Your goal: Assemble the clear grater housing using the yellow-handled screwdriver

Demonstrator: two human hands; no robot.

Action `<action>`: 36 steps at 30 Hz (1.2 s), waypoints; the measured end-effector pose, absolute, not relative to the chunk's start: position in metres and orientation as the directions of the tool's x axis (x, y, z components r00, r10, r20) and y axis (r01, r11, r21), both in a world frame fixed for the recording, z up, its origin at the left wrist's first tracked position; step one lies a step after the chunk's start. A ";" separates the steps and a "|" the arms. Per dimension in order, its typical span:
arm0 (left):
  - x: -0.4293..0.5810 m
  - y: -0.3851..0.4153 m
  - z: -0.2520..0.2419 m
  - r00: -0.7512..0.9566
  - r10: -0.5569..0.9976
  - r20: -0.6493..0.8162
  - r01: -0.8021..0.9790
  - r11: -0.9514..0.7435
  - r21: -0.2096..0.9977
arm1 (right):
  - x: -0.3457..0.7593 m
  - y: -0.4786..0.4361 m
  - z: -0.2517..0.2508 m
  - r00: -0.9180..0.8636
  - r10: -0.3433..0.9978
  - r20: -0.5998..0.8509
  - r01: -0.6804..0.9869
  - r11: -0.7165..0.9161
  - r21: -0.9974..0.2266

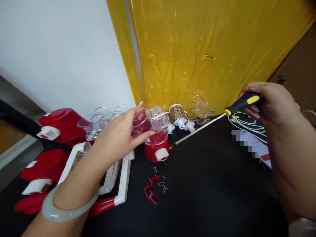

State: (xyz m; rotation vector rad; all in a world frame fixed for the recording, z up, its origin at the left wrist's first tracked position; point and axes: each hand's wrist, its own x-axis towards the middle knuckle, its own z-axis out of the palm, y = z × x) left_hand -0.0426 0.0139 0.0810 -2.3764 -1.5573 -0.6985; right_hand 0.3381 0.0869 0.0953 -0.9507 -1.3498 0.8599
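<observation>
My right hand (269, 102) is wrapped round the black and yellow handle of a screwdriver (201, 128), whose long shaft points down and left. Its tip is near a small screw beside a red base (154, 154) with a white knob. My left hand (123, 128) has its thumb and fingers spread around a clear plastic part (158, 118) above that base; whether it touches the part is hard to tell. Below the base, several small screws (163, 187) and small red pieces (150, 191) lie on the black table (209, 197).
Metal grater drums (177, 113) and a clear part (201, 107) stand by the yellow film (197, 49). At left are red housings (63, 125), clear hoppers (91, 120) and white-and-red handles (125, 179). White cables (249, 123) and a printed sheet (251, 144) lie at right.
</observation>
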 end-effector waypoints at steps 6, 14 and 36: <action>-0.040 0.015 0.079 0.368 0.777 0.510 0.894 -0.446 0.034 | 0.334 0.089 0.098 0.078 0.921 0.382 -0.087 0.388 -0.917; -0.042 0.016 0.080 0.386 0.735 0.557 0.878 -0.478 0.022 | 0.335 0.088 0.098 0.111 0.921 0.372 -0.093 0.383 -0.919; -0.054 0.022 0.081 0.379 0.764 0.522 0.841 -0.520 0.150 | 0.333 0.090 0.095 0.081 0.923 0.377 -0.097 0.384 -0.918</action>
